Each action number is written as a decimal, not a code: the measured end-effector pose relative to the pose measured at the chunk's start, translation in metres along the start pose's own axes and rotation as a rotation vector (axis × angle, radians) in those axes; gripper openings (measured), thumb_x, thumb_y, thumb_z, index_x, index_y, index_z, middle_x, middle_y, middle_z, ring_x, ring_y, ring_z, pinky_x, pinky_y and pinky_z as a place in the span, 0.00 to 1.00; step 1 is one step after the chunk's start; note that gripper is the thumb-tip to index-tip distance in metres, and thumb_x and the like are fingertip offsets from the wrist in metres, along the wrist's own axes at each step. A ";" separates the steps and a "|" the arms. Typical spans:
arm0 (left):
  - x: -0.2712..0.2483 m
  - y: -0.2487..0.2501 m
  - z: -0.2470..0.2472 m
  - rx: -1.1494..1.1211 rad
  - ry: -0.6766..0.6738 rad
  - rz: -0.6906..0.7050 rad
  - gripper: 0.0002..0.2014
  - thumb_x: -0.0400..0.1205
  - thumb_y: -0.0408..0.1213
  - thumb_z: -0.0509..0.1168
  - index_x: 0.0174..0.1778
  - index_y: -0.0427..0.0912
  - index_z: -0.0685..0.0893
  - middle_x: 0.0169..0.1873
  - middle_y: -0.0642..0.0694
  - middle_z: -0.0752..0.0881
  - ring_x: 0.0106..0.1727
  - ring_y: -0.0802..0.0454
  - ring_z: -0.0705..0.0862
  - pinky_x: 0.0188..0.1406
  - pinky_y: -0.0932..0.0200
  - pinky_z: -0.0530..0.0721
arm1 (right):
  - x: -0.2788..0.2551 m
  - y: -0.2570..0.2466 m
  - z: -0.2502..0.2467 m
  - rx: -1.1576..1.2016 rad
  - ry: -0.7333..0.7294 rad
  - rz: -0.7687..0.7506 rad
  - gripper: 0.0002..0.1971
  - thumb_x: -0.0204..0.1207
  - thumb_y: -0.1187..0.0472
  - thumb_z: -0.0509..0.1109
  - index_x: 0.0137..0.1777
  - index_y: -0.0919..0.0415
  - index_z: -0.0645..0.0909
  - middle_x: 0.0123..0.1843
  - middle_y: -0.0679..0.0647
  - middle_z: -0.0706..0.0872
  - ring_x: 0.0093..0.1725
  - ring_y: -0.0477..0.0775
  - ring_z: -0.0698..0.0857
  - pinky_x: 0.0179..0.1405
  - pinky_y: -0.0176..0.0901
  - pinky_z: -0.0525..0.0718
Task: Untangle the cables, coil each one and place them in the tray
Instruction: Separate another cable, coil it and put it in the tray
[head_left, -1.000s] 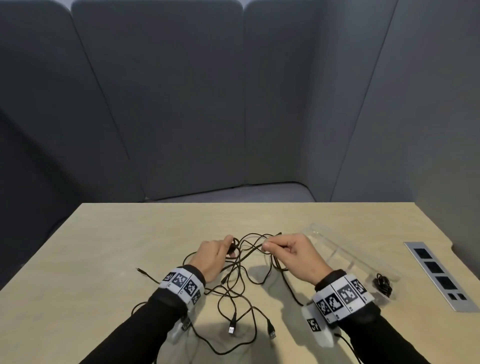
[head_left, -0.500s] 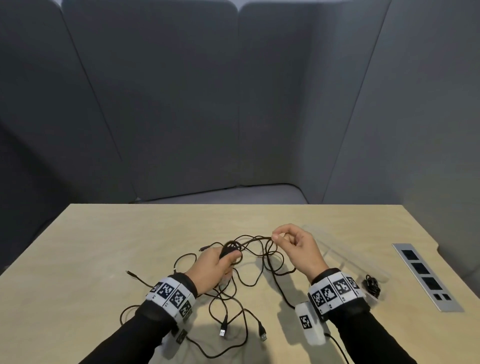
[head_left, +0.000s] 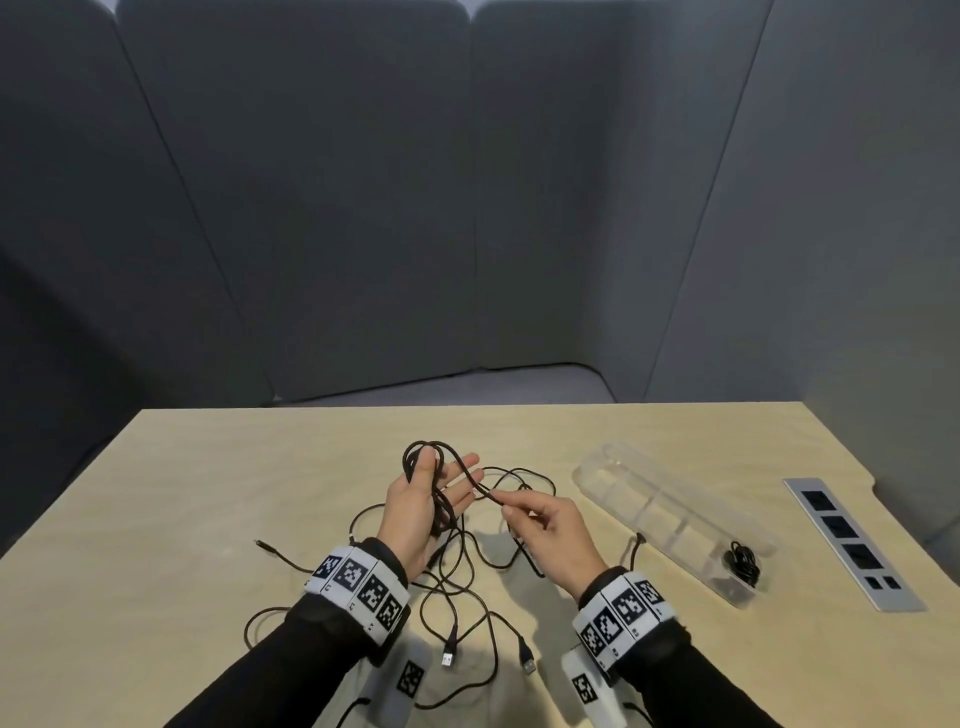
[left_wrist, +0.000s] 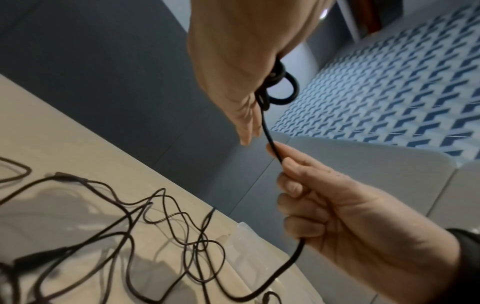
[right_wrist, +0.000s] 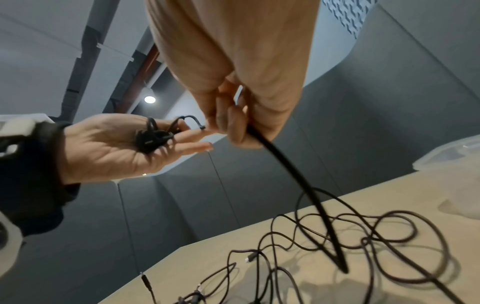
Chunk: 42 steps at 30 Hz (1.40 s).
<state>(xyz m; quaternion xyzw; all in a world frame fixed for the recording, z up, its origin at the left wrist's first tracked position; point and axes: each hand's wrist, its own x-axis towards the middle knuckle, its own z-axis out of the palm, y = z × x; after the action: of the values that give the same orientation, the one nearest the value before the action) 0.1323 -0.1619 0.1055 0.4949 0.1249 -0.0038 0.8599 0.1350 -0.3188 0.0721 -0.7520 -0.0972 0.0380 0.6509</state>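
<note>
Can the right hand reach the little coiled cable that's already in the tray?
Probably yes, but not right now. The coiled cable lies in the near end of the open tray, on the right hand's side with nothing between. That hand is busy pinching the cable being coiled, so it would have to let go first.

I see the tangled cables (head_left: 467, 582) on the table (head_left: 208, 493) toward its near edge, the tray (head_left: 670, 514) to their right holding one coiled cable (head_left: 743, 564).

Office booth (padded panels (head_left: 363, 208), desk (head_left: 208, 493))
</note>
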 end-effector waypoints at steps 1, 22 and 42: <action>-0.001 0.000 -0.001 0.002 0.004 -0.006 0.17 0.87 0.48 0.51 0.41 0.38 0.72 0.56 0.35 0.87 0.58 0.40 0.87 0.62 0.47 0.82 | 0.001 0.000 0.001 -0.003 0.025 -0.004 0.13 0.78 0.71 0.67 0.51 0.52 0.87 0.32 0.42 0.85 0.30 0.35 0.78 0.36 0.25 0.76; 0.005 0.001 -0.020 1.298 0.038 0.303 0.11 0.85 0.39 0.49 0.47 0.39 0.75 0.33 0.45 0.80 0.35 0.47 0.76 0.36 0.56 0.68 | 0.003 -0.034 -0.032 -0.552 -0.343 -0.156 0.10 0.82 0.60 0.63 0.55 0.56 0.86 0.49 0.45 0.86 0.50 0.42 0.83 0.55 0.32 0.77; -0.006 -0.006 0.006 0.403 -0.085 -0.021 0.14 0.88 0.39 0.51 0.40 0.38 0.74 0.21 0.50 0.73 0.29 0.51 0.84 0.28 0.59 0.84 | 0.012 -0.011 -0.023 -0.281 -0.025 -0.045 0.08 0.82 0.59 0.63 0.53 0.53 0.84 0.34 0.39 0.78 0.29 0.38 0.75 0.28 0.24 0.74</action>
<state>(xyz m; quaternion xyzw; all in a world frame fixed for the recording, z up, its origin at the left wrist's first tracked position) 0.1269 -0.1708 0.1043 0.6550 0.0903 -0.0586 0.7479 0.1498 -0.3374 0.0873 -0.8329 -0.1266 0.0188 0.5385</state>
